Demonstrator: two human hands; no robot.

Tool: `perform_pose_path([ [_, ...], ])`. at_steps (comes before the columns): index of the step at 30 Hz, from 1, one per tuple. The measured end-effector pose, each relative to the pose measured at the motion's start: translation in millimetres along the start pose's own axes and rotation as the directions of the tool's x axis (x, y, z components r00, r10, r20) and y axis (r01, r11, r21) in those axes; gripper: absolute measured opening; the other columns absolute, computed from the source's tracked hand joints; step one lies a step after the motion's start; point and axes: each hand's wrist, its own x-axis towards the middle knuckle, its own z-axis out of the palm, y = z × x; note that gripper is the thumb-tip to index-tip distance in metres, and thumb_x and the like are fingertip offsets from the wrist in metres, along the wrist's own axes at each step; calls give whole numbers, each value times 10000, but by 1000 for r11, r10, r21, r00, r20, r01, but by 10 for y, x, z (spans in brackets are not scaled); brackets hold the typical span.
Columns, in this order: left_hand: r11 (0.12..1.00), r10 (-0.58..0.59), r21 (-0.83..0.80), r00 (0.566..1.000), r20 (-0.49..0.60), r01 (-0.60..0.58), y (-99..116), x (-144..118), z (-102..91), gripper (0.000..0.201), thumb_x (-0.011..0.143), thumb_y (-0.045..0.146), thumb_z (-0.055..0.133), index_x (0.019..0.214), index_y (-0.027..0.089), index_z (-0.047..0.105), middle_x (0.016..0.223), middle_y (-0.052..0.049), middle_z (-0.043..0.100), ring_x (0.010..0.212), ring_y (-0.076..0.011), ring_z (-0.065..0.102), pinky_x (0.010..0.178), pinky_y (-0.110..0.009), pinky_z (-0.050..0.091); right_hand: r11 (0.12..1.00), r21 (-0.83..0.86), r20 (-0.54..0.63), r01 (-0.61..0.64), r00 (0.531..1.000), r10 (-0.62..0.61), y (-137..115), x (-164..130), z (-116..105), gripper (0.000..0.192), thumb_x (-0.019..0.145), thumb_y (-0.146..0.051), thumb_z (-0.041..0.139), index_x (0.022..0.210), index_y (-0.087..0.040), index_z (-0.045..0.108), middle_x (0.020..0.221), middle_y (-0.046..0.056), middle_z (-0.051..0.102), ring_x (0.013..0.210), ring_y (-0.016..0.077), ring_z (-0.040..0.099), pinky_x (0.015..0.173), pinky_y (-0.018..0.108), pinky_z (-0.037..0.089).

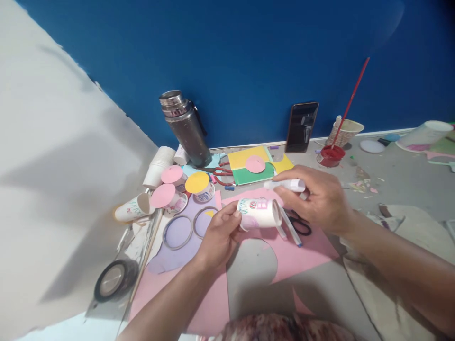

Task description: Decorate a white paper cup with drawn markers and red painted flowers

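My left hand (222,232) is closed around a white paper cup (259,213) tipped on its side, its wall drawn with a pink window, a red flower and green marks. Just above the cup, my right hand (313,194) pinches a white marker (286,185). Its tip points left; whether it is capped I cannot make out. Behind the cup lie more markers (293,229) and black-handled scissors (301,223), partly hidden, on a pink sheet (313,255). To the left stand decorated cups topped with paper discs, one with a yellow disc (197,183) and two with pink discs (173,174).
A steel flask (188,132) and a phone (302,128) stand near the blue wall. Red-handled pliers (222,173) lie beside yellow and green paper (249,158). A red pot (331,155) holds a stick. Black tape (113,280) and two rings (177,232) are at left.
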Motion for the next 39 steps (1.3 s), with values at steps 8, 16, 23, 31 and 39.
perform_pose_path([
  [8, 965, -203, -178, 979, -32, 194, -54, 127, -144, 215, 942, 203, 729, 1118, 96, 787, 1114, -156, 824, 945, -262, 788, 870, -399, 661, 880, 253, 15, -402, 911, 412, 172, 81, -23, 231, 892, -390, 762, 1038, -217, 809, 700, -3, 746, 538, 135, 576, 491, 267, 436],
  [16, 984, -169, -73, 980, -108, 161, -192, 159, -148, 256, 854, 232, 850, 1065, 109, 771, 947, -94, 759, 764, -164, 699, 740, -290, 587, 853, 325, 90, -408, 911, 402, 204, 65, 23, 239, 890, -413, 767, 998, -207, 819, 742, 6, 749, 580, 136, 611, 531, 265, 483],
  [23, 990, -15, 137, 993, -114, 30, -220, 117, -86, 268, 865, 326, 825, 1054, 168, 722, 724, -6, 650, 678, -175, 646, 738, -319, 530, 832, 326, 182, -449, 893, 411, 186, 1, 106, 245, 905, -412, 749, 1031, -213, 813, 671, -20, 703, 513, 130, 596, 505, 268, 465],
  [31, 354, 232, 716, 798, 556, -602, -59, -235, 129, 506, 843, 154, 764, 1338, 259, 764, 1399, -167, 724, 1315, -392, 608, 1184, -525, 388, 768, 426, 158, -478, 875, 458, 297, 15, 119, 238, 892, -416, 792, 1015, -213, 811, 696, 1, 753, 631, 156, 704, 583, 265, 534],
  [39, -568, 1, 535, 650, 760, -625, -251, -160, 182, 561, 1019, 146, 525, 1576, 143, 463, 1365, -165, 709, 1235, -327, 627, 1088, -527, 423, 686, 520, 150, -509, 845, 513, 383, 59, 144, 290, 828, -475, 843, 948, -212, 823, 666, 11, 752, 583, 143, 644, 552, 281, 503],
])
